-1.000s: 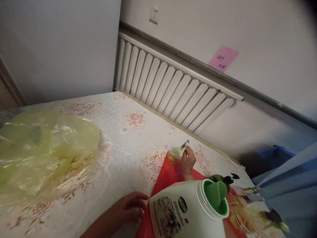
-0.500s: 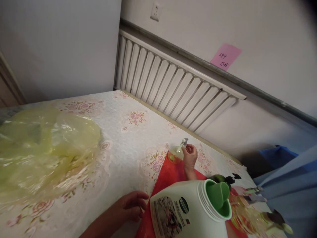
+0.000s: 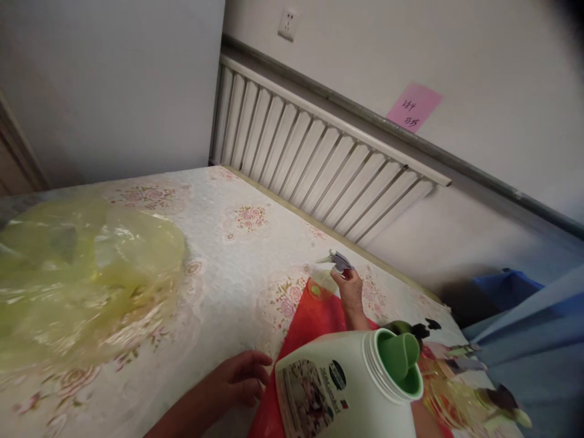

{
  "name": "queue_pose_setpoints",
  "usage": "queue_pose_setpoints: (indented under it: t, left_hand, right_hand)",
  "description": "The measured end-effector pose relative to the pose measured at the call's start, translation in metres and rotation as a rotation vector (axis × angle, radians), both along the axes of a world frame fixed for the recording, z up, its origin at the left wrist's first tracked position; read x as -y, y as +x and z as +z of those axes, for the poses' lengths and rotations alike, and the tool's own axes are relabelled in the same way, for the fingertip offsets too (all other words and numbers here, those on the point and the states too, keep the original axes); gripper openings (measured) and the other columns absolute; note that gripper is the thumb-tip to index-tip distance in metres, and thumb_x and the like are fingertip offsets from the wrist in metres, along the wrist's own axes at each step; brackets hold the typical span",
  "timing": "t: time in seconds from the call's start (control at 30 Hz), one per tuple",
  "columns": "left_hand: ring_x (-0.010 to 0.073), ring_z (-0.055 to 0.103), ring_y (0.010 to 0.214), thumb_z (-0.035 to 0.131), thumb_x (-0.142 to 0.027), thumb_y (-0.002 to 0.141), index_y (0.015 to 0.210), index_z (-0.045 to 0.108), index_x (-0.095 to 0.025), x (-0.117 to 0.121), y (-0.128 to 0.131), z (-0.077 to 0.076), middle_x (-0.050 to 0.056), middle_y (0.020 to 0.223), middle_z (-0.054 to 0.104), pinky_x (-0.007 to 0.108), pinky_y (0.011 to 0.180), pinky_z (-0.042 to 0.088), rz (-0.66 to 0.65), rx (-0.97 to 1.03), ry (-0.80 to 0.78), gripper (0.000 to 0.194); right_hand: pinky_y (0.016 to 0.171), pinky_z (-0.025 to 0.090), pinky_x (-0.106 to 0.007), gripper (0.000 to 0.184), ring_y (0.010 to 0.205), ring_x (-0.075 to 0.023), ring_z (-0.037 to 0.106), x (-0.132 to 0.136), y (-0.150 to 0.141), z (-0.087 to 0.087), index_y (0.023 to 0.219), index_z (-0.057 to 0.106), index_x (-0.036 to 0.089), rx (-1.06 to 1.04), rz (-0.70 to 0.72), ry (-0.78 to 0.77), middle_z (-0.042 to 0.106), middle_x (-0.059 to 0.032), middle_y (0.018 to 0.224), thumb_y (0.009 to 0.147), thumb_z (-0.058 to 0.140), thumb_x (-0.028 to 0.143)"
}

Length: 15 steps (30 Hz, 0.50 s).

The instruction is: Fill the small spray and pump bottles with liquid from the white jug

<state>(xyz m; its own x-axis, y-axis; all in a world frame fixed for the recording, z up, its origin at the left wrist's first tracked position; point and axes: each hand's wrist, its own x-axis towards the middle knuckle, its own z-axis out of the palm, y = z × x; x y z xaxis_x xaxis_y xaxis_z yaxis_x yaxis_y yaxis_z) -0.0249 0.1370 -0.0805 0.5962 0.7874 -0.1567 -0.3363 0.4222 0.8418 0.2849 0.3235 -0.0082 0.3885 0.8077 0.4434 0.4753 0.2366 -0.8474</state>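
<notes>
single view: head camera, worn up on the head, from what I can see | faces forward and down over both hands | near: left hand (image 3: pixel 241 380) and, just right of it, the white jug (image 3: pixel 347 383) | farther: right hand (image 3: pixel 350 289) | beyond that hand: radiator (image 3: pixel 314 149), its line slanting down rightward, and wall (image 3: pixel 483 55)

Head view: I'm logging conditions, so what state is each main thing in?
Grey sprayer head: in the right hand
Left hand: empty, fingers curved
White jug: uncapped
Green spout: exposed inside the jug's mouth
Yellow plastic bag: crumpled
Red sheet: partly hidden
Pink note: written on
Wall socket: nothing plugged in
Bottles at right: too blurred to tell
</notes>
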Motion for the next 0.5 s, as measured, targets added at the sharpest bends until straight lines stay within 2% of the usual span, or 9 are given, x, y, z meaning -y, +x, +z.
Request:
queue_pose_setpoints:
  t: [0.17, 0.5]
  left_hand:
    - [0.0168, 0.060, 0.078, 0.077, -0.037, 0.069, 0.111, 0.064, -0.023, -0.0006, 0.0002, -0.0029, 0.002, 0.096, 0.068, 0.031, 0.069, 0.042, -0.002, 0.008, 0.006, 0.046]
    - [0.0175, 0.060, 0.080, 0.076, -0.037, 0.071, 0.110, 0.064, -0.023, -0.0013, 0.0014, -0.0034, 0.003, 0.094, 0.067, 0.031, 0.070, 0.041, -0.010, 0.004, 0.024, 0.043]
  right_hand:
    - [0.068, 0.050, -0.033, 0.037, 0.072, -0.0201, 0.064, -0.0009, 0.0027, -0.0031, 0.089, 0.071, 0.016, -0.012, 0.020, -0.020, 0.075, -0.0059, 0.081, 0.058, 0.074, 0.033]
    - [0.064, 0.047, -0.032, 0.035, 0.066, -0.0183, 0.060, -0.0032, 0.0066, -0.0076, 0.085, 0.069, 0.016, -0.032, 0.012, -0.043, 0.073, -0.0039, 0.076, 0.056, 0.077, 0.034]
